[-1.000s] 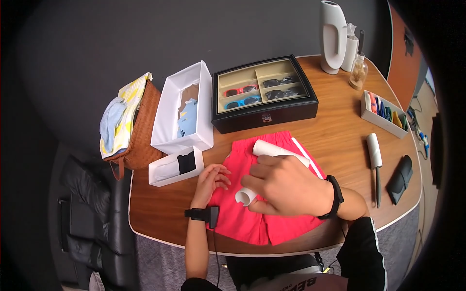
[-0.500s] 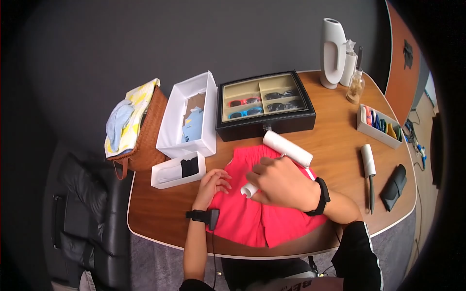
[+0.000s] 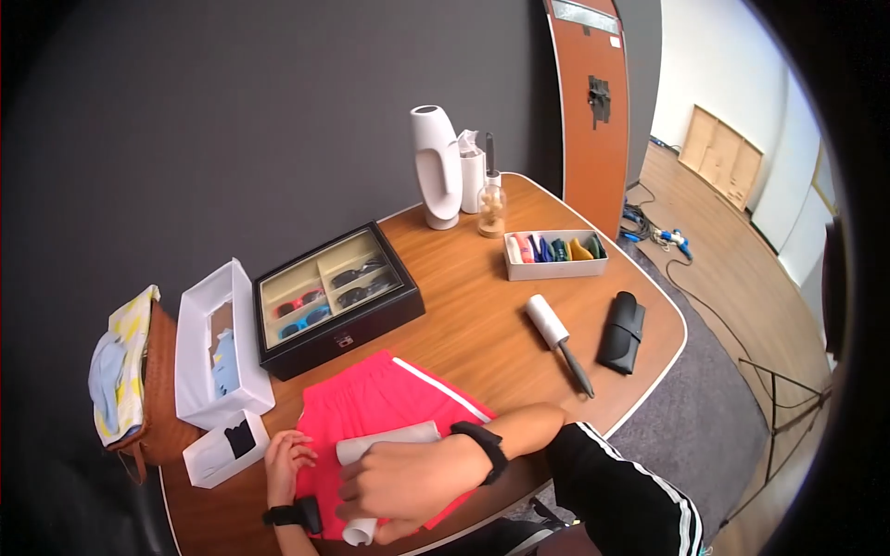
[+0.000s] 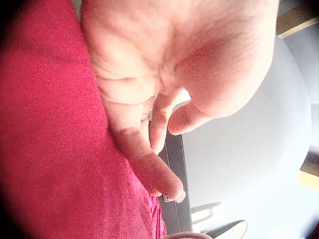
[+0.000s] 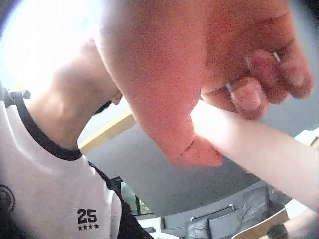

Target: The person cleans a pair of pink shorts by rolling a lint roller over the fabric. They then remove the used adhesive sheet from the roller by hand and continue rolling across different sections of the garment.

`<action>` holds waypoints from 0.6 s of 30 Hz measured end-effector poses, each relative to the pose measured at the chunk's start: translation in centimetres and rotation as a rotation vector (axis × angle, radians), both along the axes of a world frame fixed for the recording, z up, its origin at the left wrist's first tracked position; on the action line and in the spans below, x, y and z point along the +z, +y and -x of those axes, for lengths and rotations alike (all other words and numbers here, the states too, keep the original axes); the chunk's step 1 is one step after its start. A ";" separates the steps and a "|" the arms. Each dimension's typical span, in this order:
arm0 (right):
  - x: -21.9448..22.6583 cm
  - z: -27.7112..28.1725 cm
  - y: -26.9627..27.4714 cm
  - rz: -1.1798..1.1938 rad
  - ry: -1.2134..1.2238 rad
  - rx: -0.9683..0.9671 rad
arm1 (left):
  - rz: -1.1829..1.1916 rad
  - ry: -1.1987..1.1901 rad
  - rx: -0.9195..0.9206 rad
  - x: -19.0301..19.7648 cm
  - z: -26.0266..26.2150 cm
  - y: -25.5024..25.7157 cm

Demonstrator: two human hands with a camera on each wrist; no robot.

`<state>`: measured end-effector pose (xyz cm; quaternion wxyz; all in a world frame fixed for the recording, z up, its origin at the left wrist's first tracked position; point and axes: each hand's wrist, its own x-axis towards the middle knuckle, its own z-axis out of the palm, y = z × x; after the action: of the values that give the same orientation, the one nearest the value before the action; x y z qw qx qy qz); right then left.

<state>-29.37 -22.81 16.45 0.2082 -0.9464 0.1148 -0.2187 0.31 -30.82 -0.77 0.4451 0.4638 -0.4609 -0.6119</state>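
Red shorts (image 3: pixel 348 398) with a white side stripe lie spread on the table. My right hand (image 3: pixel 413 482) grips the white handle (image 5: pixel 259 144) of a lint roller, fingers curled round it. The white roll of this lint roller (image 3: pixel 394 439) lies across the shorts, partly behind the hand. The handle's hollow end (image 3: pixel 360 531) sticks out below my fingers. My left hand (image 3: pixel 289 459) rests at the left edge of the shorts, its fingers loosely bent and holding nothing. In the left wrist view, the little-finger side of the left hand (image 4: pixel 134 74) lies along the red cloth.
A second lint roller (image 3: pixel 556 338) and a black glasses case (image 3: pixel 621 334) lie at the right. Behind stand a box of sunglasses (image 3: pixel 389 324), a white bin (image 3: pixel 250 394), a small sock box (image 3: pixel 209 463), a wicker basket (image 3: pixel 162 371), a white vase (image 3: pixel 436 167) and a box of rolled cloths (image 3: pixel 556 270).
The head view has turned right, so the table appears shifted left. The lint roller's roll has swung from the shorts' upper right to lie across them. The left hand stays at the shorts' left edge.
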 end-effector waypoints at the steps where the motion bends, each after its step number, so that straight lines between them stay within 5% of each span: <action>1: -0.3 -0.2 -0.3 -0.025 -0.001 -0.010 | -0.002 0.004 -0.007 0.1 0.2 0.1; 12: -2.8 -1.0 -4.1 0.148 0.125 -0.276 | 0.006 0.008 0.019 -0.3 -0.1 -0.1; 18: -1.4 -0.5 -2.8 0.162 0.258 -0.236 | 0.005 -0.011 -0.011 0.2 0.0 0.3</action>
<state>-28.87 -25.58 15.06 0.0876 -0.9602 0.2328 -0.1269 0.29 -30.55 -0.59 0.4404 0.4635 -0.4673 -0.6106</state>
